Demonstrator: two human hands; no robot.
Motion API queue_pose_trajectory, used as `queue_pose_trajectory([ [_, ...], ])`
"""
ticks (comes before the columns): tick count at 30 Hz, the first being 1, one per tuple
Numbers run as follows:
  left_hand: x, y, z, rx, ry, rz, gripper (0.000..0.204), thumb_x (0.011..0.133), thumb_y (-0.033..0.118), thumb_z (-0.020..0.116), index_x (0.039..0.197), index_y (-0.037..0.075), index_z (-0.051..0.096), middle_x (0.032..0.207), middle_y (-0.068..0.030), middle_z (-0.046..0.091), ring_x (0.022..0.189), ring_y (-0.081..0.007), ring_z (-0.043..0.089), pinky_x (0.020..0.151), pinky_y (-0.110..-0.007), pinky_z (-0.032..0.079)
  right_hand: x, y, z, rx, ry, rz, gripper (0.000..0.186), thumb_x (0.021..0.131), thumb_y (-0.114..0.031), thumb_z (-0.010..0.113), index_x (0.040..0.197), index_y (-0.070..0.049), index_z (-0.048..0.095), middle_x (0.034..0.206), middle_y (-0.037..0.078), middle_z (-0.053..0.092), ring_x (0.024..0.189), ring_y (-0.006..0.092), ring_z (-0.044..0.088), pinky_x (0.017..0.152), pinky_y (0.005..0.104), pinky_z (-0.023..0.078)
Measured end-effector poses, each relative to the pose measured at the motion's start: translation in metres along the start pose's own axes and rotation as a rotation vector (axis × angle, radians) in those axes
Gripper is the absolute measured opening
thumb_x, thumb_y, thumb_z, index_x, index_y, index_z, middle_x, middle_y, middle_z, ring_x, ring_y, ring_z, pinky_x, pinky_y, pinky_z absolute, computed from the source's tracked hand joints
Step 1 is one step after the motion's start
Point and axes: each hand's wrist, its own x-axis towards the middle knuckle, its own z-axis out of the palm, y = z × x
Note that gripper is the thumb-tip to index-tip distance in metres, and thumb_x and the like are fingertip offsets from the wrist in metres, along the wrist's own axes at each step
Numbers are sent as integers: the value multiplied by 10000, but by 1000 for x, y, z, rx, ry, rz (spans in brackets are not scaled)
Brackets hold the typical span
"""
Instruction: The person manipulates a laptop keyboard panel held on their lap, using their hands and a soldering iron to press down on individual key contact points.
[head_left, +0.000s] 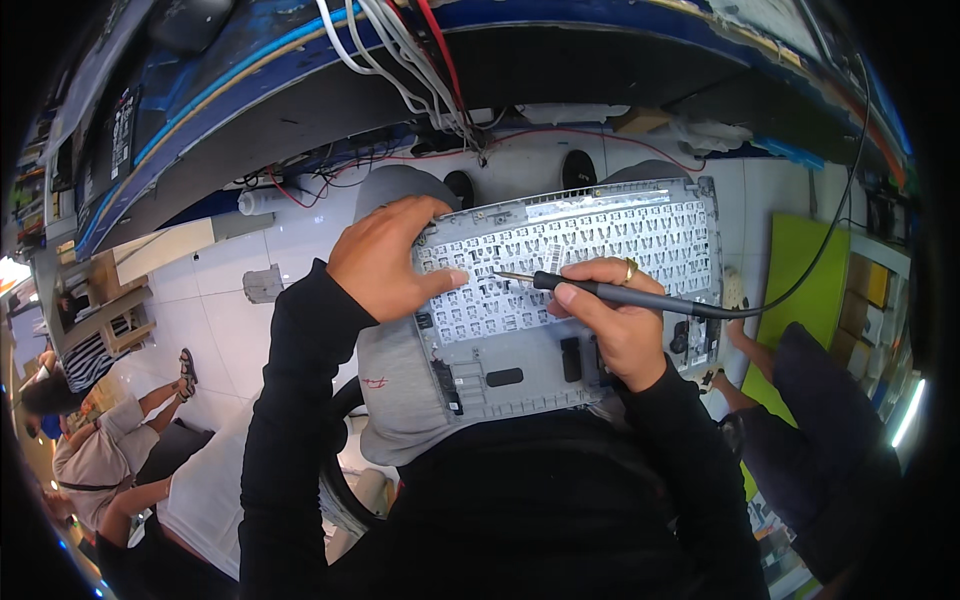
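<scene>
Across my lap lies a grey laptop top case (530,365), its underside up, with the silvery back of the keyboard (620,245) showing. My right hand (622,318) grips a soldering iron (640,297) like a pen, a ring on one finger. The iron's thin metal tip points left and meets, or nearly meets, the keyboard back left of its middle. At the case's left edge, my left hand (392,262) holds the panel, thumb lying over the keyboard back and the other fingers at its upper left corner. Parts of those fingers are hidden.
A black cord (845,215) runs from the iron up along the right side. Ahead is a dark bench edge (590,60) with white and red cables (400,60) hanging down. People sit at left and right; a green panel (790,290) stands at right. A grey piece (263,284) lies on the floor.
</scene>
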Motion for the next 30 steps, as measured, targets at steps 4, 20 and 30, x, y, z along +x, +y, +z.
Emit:
queue_pose_trajectory([
  [4, 2, -1, 5, -28, 12, -10, 564, 797, 269, 851, 1232, -18, 634, 1167, -207, 686, 1147, -397, 649, 999, -457, 502, 0, 5, 1, -52, -7, -8, 168, 926, 47, 746, 1086, 59, 696, 976, 158, 743, 844, 222, 766, 778, 311, 620],
  [20, 2, -5, 12, -99, 41, 16, 536, 782, 181, 857, 1217, -29, 626, 1144, -196, 665, 1150, -389, 624, 1004, -448, 480, 8, 10, 11, -164, 5, -153, 163, 902, -69, 810, 1023, 30, 762, 887, 120, 770, 771, 166, 731, 695, 285, 550],
  [30, 2, -9, 13, -150, 41, 25, 534, 781, 169, 857, 1214, -31, 618, 1143, -196, 659, 1160, -392, 615, 1008, -448, 474, 13, 4, 15, -331, -51, -229, 174, 889, -75, 808, 1010, 36, 751, 941, 144, 766, 773, 218, 738, 700, 321, 563],
])
